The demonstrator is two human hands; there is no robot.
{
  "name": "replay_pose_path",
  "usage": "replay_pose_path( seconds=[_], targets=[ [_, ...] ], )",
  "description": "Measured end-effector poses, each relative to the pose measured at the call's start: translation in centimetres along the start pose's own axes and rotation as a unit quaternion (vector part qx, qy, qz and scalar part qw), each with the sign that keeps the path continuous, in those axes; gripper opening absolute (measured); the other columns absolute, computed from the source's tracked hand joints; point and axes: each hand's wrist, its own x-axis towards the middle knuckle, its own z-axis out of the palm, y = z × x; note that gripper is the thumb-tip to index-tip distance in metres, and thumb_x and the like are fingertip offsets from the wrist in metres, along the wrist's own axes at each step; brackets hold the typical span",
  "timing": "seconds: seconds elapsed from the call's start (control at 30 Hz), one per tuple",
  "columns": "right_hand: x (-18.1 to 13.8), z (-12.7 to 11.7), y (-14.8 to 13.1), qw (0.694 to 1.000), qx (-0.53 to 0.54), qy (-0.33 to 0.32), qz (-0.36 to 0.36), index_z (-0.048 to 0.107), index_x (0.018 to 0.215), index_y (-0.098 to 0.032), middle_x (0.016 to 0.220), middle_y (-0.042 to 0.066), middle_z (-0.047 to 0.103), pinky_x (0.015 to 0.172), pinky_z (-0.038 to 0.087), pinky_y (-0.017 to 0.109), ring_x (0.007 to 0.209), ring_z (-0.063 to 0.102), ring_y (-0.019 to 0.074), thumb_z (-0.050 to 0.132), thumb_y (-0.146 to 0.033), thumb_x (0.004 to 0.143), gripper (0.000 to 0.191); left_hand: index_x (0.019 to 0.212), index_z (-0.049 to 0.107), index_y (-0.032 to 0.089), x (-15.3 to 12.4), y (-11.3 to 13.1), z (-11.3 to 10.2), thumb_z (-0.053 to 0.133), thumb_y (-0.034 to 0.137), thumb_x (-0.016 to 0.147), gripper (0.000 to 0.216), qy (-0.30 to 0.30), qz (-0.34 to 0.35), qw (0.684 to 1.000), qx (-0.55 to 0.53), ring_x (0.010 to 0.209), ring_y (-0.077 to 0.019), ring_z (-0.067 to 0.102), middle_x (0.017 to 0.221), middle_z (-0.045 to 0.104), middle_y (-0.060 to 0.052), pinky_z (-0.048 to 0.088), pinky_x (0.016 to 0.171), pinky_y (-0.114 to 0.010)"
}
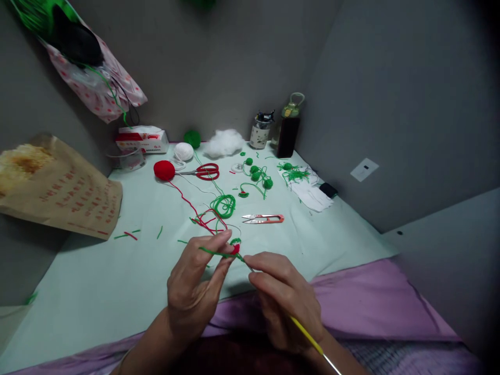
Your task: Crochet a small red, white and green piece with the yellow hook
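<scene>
Between the thumb and fingers of my left hand (197,284) is a small crocheted piece (236,247) in red, white and green. A strand of green yarn (213,252) runs across those fingers. My right hand (287,294) is closed round a crochet hook with a yellow handle (307,334); its metal tip meets green yarn at the piece's lower edge. Whether a loop sits on the tip is too small to tell. Just beyond my hands lie loose red yarn (205,221), a coil of green yarn (223,206) and orange thread snips (263,219).
Red-handled scissors (207,172) lie by a red yarn ball (164,170). Farther back are a white yarn ball (183,151), white stuffing (224,143), a pen cup (260,131) and a bottle (288,133). Small green balls (255,173) lie right of centre. A paper bag (74,192) stands left.
</scene>
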Motion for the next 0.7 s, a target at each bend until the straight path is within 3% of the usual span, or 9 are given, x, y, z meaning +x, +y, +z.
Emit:
replay_pose_path(
  seconds=[0.37, 0.57, 0.7],
  targets=[
    [0.6, 0.1, -0.1, 1.000, 0.005, -0.011, 0.015, 0.064, 0.121, -0.013, 0.110, 0.020, 0.075, 0.079, 0.067, 0.041, 0.102, 0.074, 0.0257, 0.048, -0.006, 0.096, 0.030, 0.144, 0.062, 0.038, -0.6, -0.1, 0.0, 0.070, -0.009, 0.084, 0.076, 0.003, -0.046, 0.999, 0.011, 0.092, -0.0155, 0.069, 0.106, 0.074, 0.003, 0.056, 0.091, -0.032],
    [1.6, -0.7, 0.0, 0.989, 0.110, -0.036, 0.096, 0.066, 0.117, -0.017, 0.103, 0.013, 0.076, 0.076, 0.066, 0.035, 0.097, 0.075, 0.0213, 0.051, 0.000, 0.093, 0.033, 0.148, 0.059, 0.033, 0.0, -0.3, -0.2, 0.070, -0.011, 0.084, 0.079, -0.040, 0.035, 0.998, 0.019, 0.096, -0.0145, 0.071, 0.110, 0.076, 0.001, 0.058, 0.087, -0.028],
    [1.0, -0.4, 0.1, 0.995, 0.069, -0.026, 0.064, 0.066, 0.120, -0.015, 0.109, 0.016, 0.076, 0.078, 0.067, 0.036, 0.101, 0.075, 0.0229, 0.050, -0.001, 0.095, 0.032, 0.149, 0.058, 0.034, 0.0, -0.3, -0.1, 0.068, -0.012, 0.085, 0.079, -0.038, 0.012, 0.999, 0.017, 0.097, -0.0140, 0.070, 0.111, 0.075, 0.001, 0.058, 0.091, -0.028]
  ],
)
